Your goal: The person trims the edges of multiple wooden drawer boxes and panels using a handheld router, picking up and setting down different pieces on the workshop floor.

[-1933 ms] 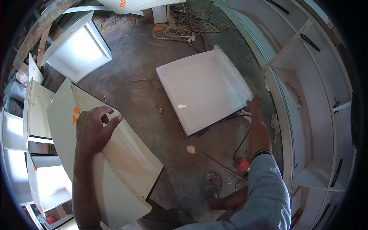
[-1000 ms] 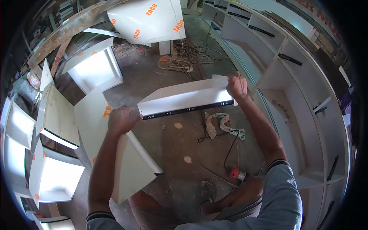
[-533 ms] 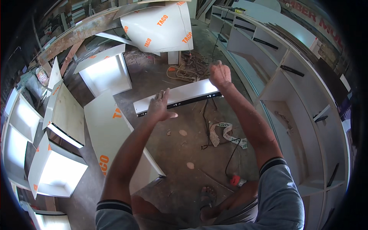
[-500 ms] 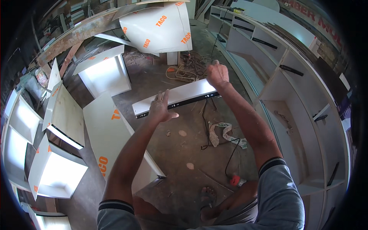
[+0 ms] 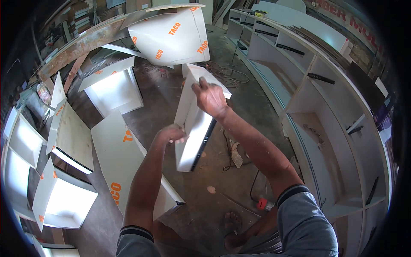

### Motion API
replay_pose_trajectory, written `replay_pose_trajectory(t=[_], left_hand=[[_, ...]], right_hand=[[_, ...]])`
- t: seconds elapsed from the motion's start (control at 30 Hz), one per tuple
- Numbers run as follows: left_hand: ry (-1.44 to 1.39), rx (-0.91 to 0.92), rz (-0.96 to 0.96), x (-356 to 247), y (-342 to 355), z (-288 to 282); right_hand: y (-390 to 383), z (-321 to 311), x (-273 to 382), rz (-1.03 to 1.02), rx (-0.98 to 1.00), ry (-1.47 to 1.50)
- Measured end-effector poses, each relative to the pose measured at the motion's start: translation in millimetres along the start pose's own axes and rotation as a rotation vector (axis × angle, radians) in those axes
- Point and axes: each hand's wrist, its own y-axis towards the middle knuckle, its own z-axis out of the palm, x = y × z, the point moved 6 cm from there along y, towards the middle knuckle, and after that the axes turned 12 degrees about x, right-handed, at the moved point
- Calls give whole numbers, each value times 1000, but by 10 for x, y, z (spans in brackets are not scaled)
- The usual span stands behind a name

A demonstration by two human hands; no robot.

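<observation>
A white drawer box point(image 5: 195, 138) is tilted in front of me, above the floor. A black drawer slide point(image 5: 203, 146) runs along its right side. My right hand point(image 5: 210, 99) is closed over the edge at the drawer's far right corner. My left hand point(image 5: 172, 133) has its fingers curled over the left edge; the drawer's wall partly hides the fingertips. To the left, a large white panel piece point(image 5: 113, 145) with orange print lies beside my left forearm.
White drawer boxes point(image 5: 64, 201) stand along the left. A long cabinet frame point(image 5: 295, 100) with open compartments and black slides lines the right. A red-ended tool point(image 5: 263, 204) with a cord lies near my foot. Cords point(image 5: 224, 77) are heaped beyond the drawer.
The drawer has swung from lying crosswise to pointing away from me, tilted up, with its inside showing. My right hand moved left and nearer; my left hand shifted slightly to its left edge.
</observation>
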Motion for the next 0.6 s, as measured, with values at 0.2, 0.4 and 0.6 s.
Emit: replay_pose_trajectory(t=[0.2,0.4,0.6], left_hand=[[-1108,-238,434,-52,-94,-334],[-1384,-232,686,-174,-65,-376],[-1252,5,527,-70,4,-61]], right_hand=[[-332,-89,584,-220,-115,51],[-698,-107,1060,-359,-85,139],[-813,-310,893,-190,37,630]])
